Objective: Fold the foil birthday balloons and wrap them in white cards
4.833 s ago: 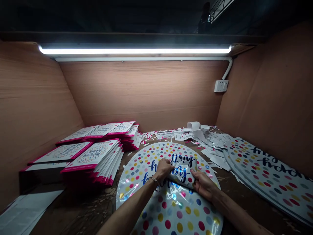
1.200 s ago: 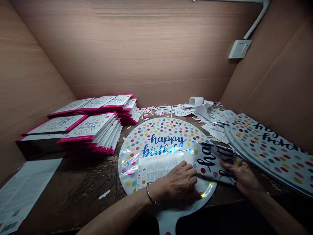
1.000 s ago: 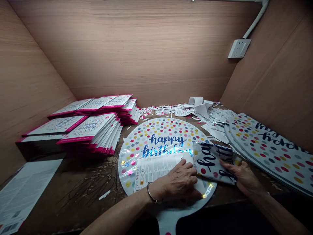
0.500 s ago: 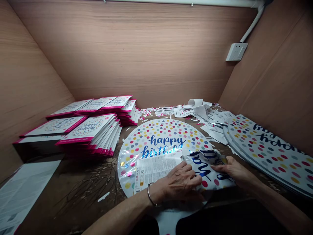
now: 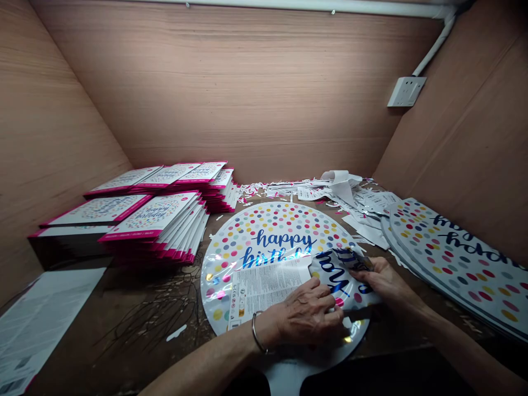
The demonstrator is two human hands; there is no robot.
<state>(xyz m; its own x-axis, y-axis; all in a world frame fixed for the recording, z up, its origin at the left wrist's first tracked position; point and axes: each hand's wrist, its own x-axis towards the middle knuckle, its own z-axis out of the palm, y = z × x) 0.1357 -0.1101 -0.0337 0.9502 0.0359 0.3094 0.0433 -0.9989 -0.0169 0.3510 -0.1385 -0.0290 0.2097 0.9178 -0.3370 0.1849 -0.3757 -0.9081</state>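
On a dark wooden workbench (image 5: 144,324), a round foil balloon (image 5: 268,225) lying flat, white with many coloured dots and blue "happy birthday" lettering, its tail (image 5: 284,379) pointing toward the person at the bottom edge of the view. Over the lower half of this balloon, a printed paper sheet (image 5: 266,291) with small text. Just beside the sheet, a dotted foil piece (image 5: 338,280) with dark script, bent up and curling, its exact shape partly hidden by the hands.

Left hand (image 5: 307,318) on the lower right part of the paper sheet, fingers a little spread and pressing down, with a thin metal bangle (image 5: 256,334) around the wrist. Right hand (image 5: 385,283) on the curled foil piece, thumb and fingers pinching its edge, near the rim of the balloon.

Farther away on the left, stacks of packaged balloons with pink edges (image 5: 157,220). Behind the round balloon, a loose heap of white paper strips and scraps (image 5: 342,192). On the right, a pile of dotted foil balloons (image 5: 462,258), tilted up against a plywood wall (image 5: 466,137). At the far left, white paper sheets (image 5: 49,324) on the bench. High on the same wall, a white wall socket (image 5: 406,91).
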